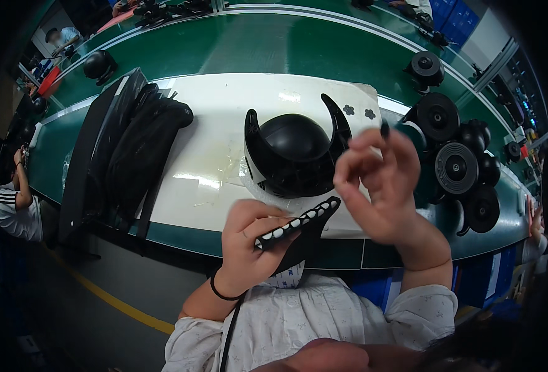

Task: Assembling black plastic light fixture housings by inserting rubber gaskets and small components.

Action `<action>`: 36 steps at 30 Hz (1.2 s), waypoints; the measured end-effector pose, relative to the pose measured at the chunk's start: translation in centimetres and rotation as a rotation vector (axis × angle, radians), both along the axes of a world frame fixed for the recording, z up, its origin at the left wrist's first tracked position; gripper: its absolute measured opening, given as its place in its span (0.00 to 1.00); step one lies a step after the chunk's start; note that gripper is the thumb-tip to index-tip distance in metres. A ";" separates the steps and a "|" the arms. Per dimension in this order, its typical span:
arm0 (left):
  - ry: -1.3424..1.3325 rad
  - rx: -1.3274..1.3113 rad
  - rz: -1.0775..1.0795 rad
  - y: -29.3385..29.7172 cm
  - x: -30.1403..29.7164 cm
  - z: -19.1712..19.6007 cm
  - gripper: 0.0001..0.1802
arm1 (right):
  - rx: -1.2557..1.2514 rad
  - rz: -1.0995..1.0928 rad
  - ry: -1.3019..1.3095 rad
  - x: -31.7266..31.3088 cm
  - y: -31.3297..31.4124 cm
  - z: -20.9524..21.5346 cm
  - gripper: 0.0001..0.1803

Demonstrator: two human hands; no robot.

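Evidently mid-job: left hand (249, 245) clamped on black strip with row of white pads (298, 223), held just above near edge of white work mat (212, 155). Right hand (379, 186) raised, fingertips pinched together on small dark piece (385, 128). Glossy black dome-shaped shell with two curved horns (295, 155) sat mid-mat, untouched. Most white pads remained on strip. Stack of black round speaker-like discs (457, 167) waited at mat's right edge.

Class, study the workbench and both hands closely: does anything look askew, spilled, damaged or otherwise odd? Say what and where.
Nothing looks damaged or spilled. The left hand holds a black strip of white pads, the right hand pinches a small black piece, and the black helmet-like shell sits on the white mat. The black bags overhang the mat's left edge, slightly untidy.
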State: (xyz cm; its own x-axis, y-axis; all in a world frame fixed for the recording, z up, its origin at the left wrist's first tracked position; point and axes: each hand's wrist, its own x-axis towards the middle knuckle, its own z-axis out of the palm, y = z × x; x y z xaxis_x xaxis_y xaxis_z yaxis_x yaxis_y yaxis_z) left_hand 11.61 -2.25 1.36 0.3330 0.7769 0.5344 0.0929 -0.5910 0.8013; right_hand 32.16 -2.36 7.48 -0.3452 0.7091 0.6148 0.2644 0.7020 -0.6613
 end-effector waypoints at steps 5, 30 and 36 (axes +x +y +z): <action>0.154 0.264 0.214 1.2 0.8 0.6 0.11 | -0.348 -0.025 0.081 -0.3 1.9 1.5 0.41; 0.168 0.261 0.190 1.3 2.2 -0.4 0.15 | -0.572 -0.088 0.069 0.0 -1.1 0.8 0.34; 0.199 0.271 0.217 1.3 2.3 -0.6 0.14 | -0.598 -0.131 -0.006 -0.7 -1.1 1.0 0.32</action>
State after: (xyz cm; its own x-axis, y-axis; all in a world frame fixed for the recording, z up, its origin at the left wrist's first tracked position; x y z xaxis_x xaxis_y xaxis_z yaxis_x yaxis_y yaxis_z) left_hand 13.89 -0.90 0.71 0.2941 0.6806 0.6711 0.3764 -0.7279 0.5732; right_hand 31.51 -3.42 8.48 -0.2343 0.9675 0.0951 0.3281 0.1708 -0.9291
